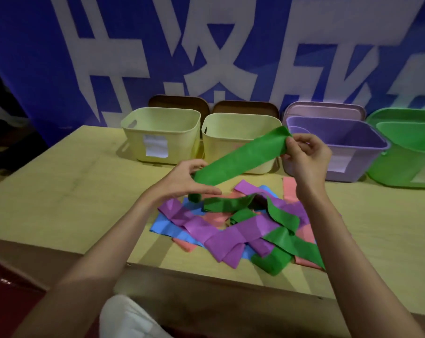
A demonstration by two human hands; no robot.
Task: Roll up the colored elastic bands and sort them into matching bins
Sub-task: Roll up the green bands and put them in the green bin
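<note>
Green band (240, 158) hangs stretched above the table (60, 191), its far end pinched by the right hand (304, 154) toward two o'clock, its near end gripped by the left hand (182, 181) at ten o'clock over the pile of bands (231, 230). Rolling should probably start at the right-hand end, kept tight and edges aligned, with light tension from the left. The green bin (406, 167) waits at three o'clock.

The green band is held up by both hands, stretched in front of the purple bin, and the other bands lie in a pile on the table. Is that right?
Not quite. In the head view the green band stretches in front of the right yellow bin, not the purple one. Both hands, left and right, do hold it, above the pile on the table.
</note>
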